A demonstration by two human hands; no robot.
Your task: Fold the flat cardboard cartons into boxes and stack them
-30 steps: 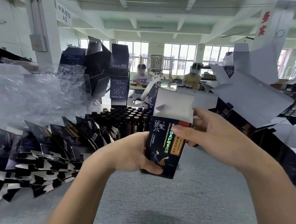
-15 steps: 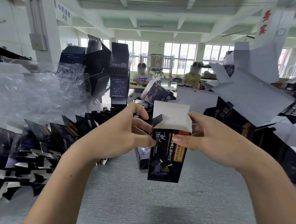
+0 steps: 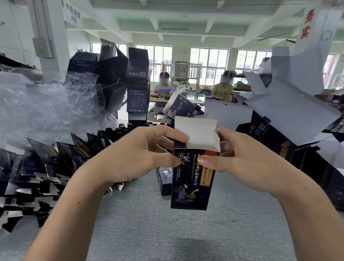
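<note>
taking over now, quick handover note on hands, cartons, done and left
Left hand: pinches the carton at its upper left edge.
Right hand: grips its upper right, thumb on the front.
Done: carton opened into a box, upright over the grey table, white top flap up.
Flat cartons: fanned out on the left.
Left to do: finish this one, stack it, fold the rest.

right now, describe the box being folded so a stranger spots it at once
Start at the grey table. Between the left hand and right hand is a tall dark carton. Unlike the flat cartons fanned to its left, it is held upright with its white top flap open.
</note>
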